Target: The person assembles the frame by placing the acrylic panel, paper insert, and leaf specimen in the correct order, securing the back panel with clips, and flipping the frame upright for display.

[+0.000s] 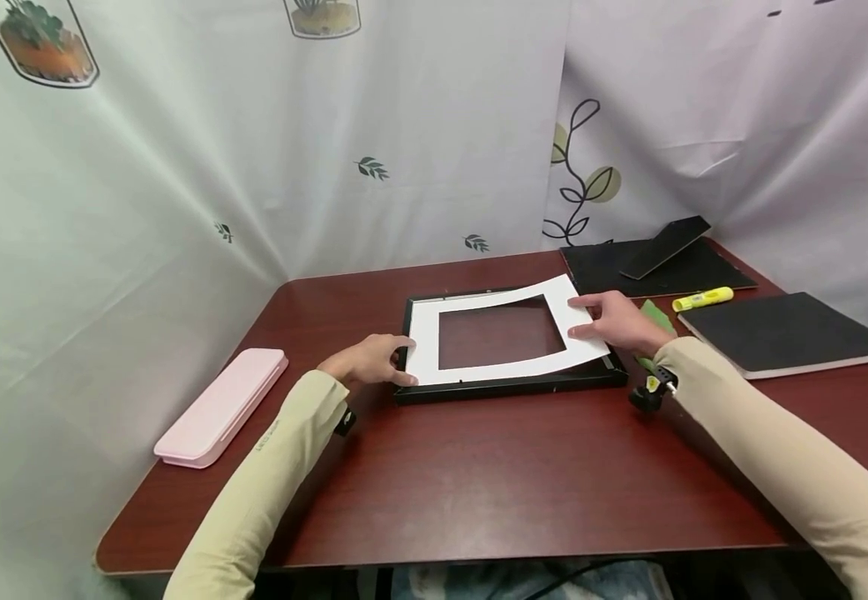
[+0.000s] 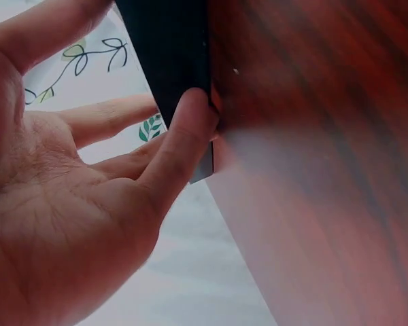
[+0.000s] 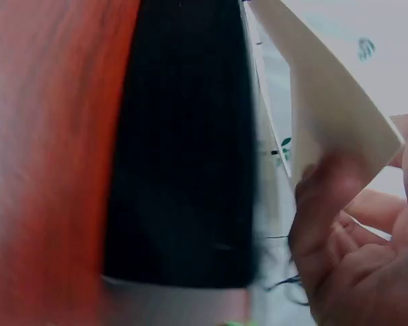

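A white picture mat (image 1: 426,333) with a rectangular window lies over a black picture frame (image 1: 509,385). Its left end sits low within the frame, while its right end is lifted and bowed. My right hand (image 1: 617,323) pinches that raised end; from the right wrist, a fingertip presses on the mat's pale face (image 3: 333,115). At the frame's left front corner is my left hand (image 1: 370,360). In the left wrist view its fingers (image 2: 190,122) curl around the black frame side (image 2: 170,61), one fingertip low against it near the tabletop.
A pink case (image 1: 222,407) lies to the left. Behind on the right is a black backing board (image 1: 599,265) with its stand leg (image 1: 665,247) raised. A yellow marker (image 1: 702,299), a black-covered book (image 1: 790,332) and a green leaf-shaped piece (image 1: 657,317) lie right of the frame.
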`<state>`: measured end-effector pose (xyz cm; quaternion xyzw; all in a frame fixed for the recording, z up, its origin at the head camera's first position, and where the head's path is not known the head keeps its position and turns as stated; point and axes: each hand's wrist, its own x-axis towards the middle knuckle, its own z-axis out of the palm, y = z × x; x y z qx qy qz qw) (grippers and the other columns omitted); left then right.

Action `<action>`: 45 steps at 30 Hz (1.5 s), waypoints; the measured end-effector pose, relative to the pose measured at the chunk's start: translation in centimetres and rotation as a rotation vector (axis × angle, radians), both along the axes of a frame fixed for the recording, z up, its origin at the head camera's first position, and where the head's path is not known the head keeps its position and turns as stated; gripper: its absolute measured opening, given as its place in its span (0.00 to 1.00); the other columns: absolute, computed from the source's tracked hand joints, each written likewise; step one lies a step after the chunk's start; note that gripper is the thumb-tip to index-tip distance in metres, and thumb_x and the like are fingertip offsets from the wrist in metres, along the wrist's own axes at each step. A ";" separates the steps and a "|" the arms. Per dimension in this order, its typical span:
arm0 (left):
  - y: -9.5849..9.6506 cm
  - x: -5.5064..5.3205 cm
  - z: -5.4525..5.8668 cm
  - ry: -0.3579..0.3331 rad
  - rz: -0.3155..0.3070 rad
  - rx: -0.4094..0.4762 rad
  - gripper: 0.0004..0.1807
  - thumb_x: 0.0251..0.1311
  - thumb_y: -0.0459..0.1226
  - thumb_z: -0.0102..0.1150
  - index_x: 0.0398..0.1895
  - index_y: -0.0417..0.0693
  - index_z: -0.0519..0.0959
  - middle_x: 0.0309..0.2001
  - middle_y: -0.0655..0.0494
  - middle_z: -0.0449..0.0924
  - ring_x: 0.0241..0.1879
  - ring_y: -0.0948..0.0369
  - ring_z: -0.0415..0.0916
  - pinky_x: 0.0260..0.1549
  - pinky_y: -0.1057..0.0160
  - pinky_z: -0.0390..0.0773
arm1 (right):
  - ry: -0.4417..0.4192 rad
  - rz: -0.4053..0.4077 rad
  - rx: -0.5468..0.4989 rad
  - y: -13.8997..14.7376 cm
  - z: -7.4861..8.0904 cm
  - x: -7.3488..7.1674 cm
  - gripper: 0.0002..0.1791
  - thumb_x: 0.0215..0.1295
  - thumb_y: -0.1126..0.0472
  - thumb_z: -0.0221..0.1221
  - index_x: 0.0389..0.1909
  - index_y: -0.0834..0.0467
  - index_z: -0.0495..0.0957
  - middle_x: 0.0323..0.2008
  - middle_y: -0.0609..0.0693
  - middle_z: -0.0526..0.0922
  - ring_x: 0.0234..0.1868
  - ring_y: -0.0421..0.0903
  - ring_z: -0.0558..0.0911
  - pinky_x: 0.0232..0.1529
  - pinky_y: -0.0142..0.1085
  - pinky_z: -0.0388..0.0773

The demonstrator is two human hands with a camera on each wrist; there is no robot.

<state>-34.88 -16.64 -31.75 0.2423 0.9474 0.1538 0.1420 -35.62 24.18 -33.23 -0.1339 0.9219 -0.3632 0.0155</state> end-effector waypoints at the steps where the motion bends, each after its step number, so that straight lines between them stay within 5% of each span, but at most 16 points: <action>1: 0.1 -0.1 0.1 -0.004 0.000 -0.009 0.39 0.59 0.45 0.71 0.71 0.41 0.67 0.59 0.43 0.77 0.56 0.50 0.78 0.57 0.50 0.76 | 0.026 0.004 0.051 -0.1 0.2 -0.1 0.35 0.62 0.59 0.67 0.69 0.66 0.70 0.65 0.71 0.73 0.60 0.62 0.73 0.58 0.53 0.73; 8: 0.8 -0.4 0.6 -0.008 0.012 -0.115 0.40 0.60 0.45 0.70 0.73 0.42 0.65 0.69 0.41 0.70 0.66 0.48 0.70 0.64 0.48 0.71 | 0.061 0.082 0.334 -0.3 0.9 -0.4 0.35 0.64 0.51 0.66 0.68 0.63 0.72 0.62 0.69 0.77 0.51 0.60 0.78 0.48 0.47 0.75; 13: 1.2 -0.4 0.8 0.006 0.006 -0.176 0.40 0.60 0.46 0.70 0.72 0.41 0.66 0.66 0.40 0.73 0.65 0.49 0.70 0.63 0.50 0.72 | 0.044 0.082 0.554 -1.1 1.2 -0.4 0.35 0.64 0.44 0.64 0.68 0.57 0.74 0.59 0.68 0.80 0.40 0.53 0.77 0.37 0.42 0.71; 18: 1.4 -0.4 0.9 -0.075 0.048 -0.147 0.40 0.63 0.42 0.68 0.75 0.42 0.61 0.55 0.40 0.76 0.46 0.57 0.82 0.52 0.59 0.79 | -0.008 0.049 0.665 -1.8 1.7 -0.6 0.36 0.64 0.41 0.63 0.70 0.54 0.72 0.67 0.68 0.73 0.56 0.61 0.78 0.46 0.49 0.76; 22: 1.5 -0.3 0.7 -0.161 0.086 -0.069 0.40 0.64 0.37 0.67 0.75 0.40 0.58 0.48 0.40 0.75 0.33 0.59 0.86 0.40 0.63 0.85 | -0.025 0.076 0.660 -1.4 1.6 -0.8 0.39 0.67 0.42 0.60 0.72 0.61 0.67 0.68 0.70 0.70 0.66 0.68 0.73 0.56 0.55 0.75; 27: 1.7 -0.3 0.7 -0.161 0.055 -0.061 0.28 0.64 0.36 0.66 0.63 0.37 0.67 0.42 0.41 0.75 0.35 0.56 0.82 0.34 0.64 0.85 | -0.041 0.100 0.600 -0.8 1.1 -0.9 0.42 0.70 0.44 0.58 0.72 0.71 0.62 0.66 0.75 0.69 0.51 0.62 0.80 0.45 0.48 0.81; 29: 1.6 -0.4 0.7 -0.172 0.053 -0.062 0.24 0.64 0.36 0.66 0.58 0.37 0.68 0.41 0.42 0.74 0.35 0.55 0.81 0.34 0.63 0.86 | -0.018 0.111 0.569 -0.8 1.0 -0.8 0.35 0.69 0.46 0.59 0.63 0.71 0.72 0.56 0.74 0.77 0.40 0.57 0.79 0.36 0.44 0.78; 31: 1.3 -0.6 0.7 -0.177 0.070 -0.064 0.24 0.64 0.36 0.66 0.57 0.37 0.68 0.41 0.42 0.74 0.34 0.55 0.83 0.34 0.62 0.86 | 0.022 0.120 0.535 -1.1 0.9 -0.8 0.25 0.68 0.49 0.61 0.49 0.70 0.78 0.41 0.69 0.80 0.38 0.55 0.76 0.38 0.43 0.72; 33: 0.9 -0.9 0.7 -0.175 0.084 -0.067 0.24 0.64 0.36 0.66 0.57 0.37 0.68 0.41 0.42 0.74 0.33 0.56 0.84 0.34 0.63 0.86 | 0.047 0.115 0.496 -1.3 0.8 -0.9 0.22 0.67 0.52 0.62 0.46 0.69 0.79 0.39 0.67 0.80 0.39 0.56 0.76 0.41 0.45 0.73; 38: -0.1 -1.8 0.6 -0.185 0.116 -0.061 0.33 0.64 0.36 0.66 0.68 0.36 0.62 0.46 0.39 0.74 0.34 0.56 0.85 0.37 0.61 0.86 | 0.020 0.089 0.416 -1.5 0.5 -1.1 0.32 0.68 0.59 0.61 0.68 0.71 0.68 0.61 0.71 0.76 0.54 0.61 0.78 0.58 0.56 0.74; 45: -1.4 -2.5 0.5 -0.183 0.169 -0.020 0.45 0.65 0.38 0.65 0.79 0.42 0.51 0.55 0.35 0.72 0.35 0.56 0.88 0.44 0.59 0.84 | -0.016 0.076 0.290 -0.9 -0.2 -1.4 0.33 0.67 0.62 0.61 0.71 0.67 0.65 0.61 0.72 0.75 0.57 0.61 0.78 0.57 0.57 0.75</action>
